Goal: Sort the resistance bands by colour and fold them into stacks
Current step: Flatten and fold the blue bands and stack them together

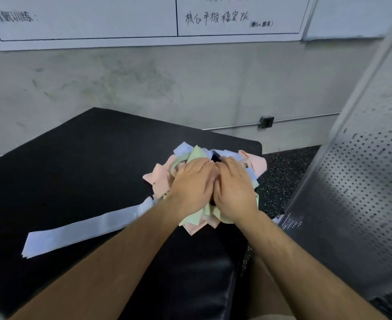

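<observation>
Band heap (160,179) at centre | pressed by left hand (191,179), right hand (233,188) | fingers flat (nothing pinched) | presumably kept gathered for sorting

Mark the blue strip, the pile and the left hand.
blue strip (86,228): head view, middle of its flat length.
pile (159,179): head view, pink band at its left edge.
left hand (191,181): head view, back of the hand.

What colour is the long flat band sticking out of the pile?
It's pale blue; the long band shows best in the head view.
</observation>
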